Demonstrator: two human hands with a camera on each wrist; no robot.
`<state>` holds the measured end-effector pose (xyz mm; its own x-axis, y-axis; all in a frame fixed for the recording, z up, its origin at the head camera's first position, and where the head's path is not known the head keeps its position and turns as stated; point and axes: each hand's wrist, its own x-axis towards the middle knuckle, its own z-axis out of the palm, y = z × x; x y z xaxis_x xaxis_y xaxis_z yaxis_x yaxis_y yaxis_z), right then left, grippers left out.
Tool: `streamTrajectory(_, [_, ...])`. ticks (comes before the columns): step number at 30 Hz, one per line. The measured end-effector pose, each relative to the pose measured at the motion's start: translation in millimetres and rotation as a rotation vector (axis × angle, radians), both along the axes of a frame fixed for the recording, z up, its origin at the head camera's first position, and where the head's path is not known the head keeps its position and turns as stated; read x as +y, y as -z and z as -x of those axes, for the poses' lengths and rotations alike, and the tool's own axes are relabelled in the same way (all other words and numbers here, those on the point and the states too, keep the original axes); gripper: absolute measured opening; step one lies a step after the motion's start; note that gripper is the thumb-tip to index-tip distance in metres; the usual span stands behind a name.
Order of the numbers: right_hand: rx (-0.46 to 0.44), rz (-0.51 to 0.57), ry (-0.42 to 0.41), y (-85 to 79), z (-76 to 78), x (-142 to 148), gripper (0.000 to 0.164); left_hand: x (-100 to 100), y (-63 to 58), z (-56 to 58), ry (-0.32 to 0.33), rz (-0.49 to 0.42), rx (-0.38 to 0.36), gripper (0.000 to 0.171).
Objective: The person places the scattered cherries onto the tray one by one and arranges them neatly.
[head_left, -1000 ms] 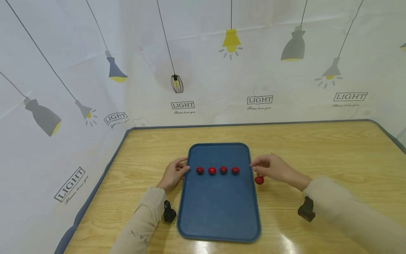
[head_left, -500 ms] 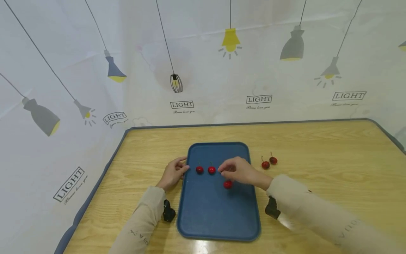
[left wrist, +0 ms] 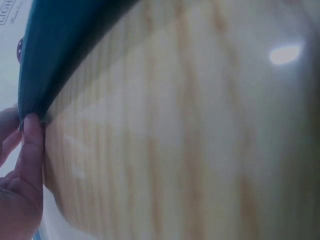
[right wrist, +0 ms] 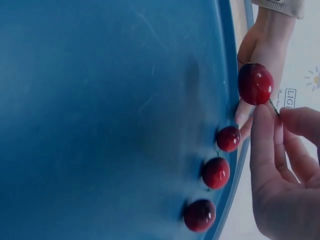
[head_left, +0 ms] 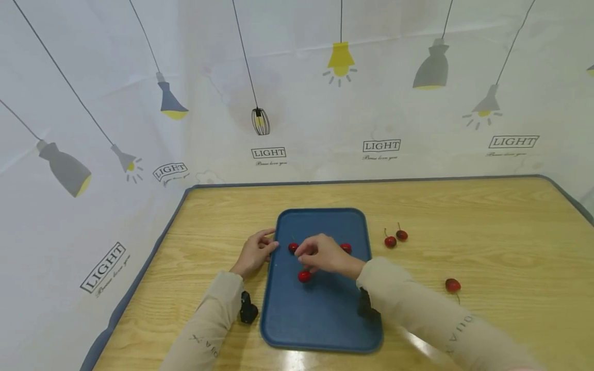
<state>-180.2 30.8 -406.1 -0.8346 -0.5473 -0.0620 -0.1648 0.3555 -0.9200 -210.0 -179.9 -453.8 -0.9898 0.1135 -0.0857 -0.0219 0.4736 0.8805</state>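
My right hand (head_left: 322,253) is over the blue tray (head_left: 325,324), pinching a red cherry (head_left: 303,276) by its stem. In the right wrist view, thumb and finger close on the green stem, with the held cherry (right wrist: 256,84) beside the fingertips. A row of cherries lies on the tray: the leftmost cherry (head_left: 293,248) and the rightmost cherry (head_left: 345,248) show in the head view, while the hand hides the middle. Three in the row appear in the right wrist view, the middle one a cherry (right wrist: 216,173). My left hand (head_left: 252,253) holds the tray's left rim, thumb against it.
Two cherries with stems, one a cherry (head_left: 390,241), lie right of the tray on the wooden table (head_left: 506,237). Another cherry (head_left: 452,286) is nearer my right sleeve. A lamp-printed wall covering (head_left: 320,118) rises behind and left of the table.
My right hand has carried the hanging cherry leftward from beside the tray's right edge to over the tray. It now covers the middle of the row. The left hand stays at the rim.
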Motion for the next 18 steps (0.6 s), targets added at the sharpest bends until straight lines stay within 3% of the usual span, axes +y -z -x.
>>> streamTrajectory(11, [-0.099, -0.020, 0.112, 13.0, 4.6, -19, 0.014, 1, -1.0, 1.6, 0.003, 0.017, -0.009, 0.041])
streamTrajectory(18, [-0.084, -0.040, 0.107, 21.2, 5.4, -23, 0.011, 0, -0.8, 1.8, 0.004, 0.018, -0.010, 0.041])
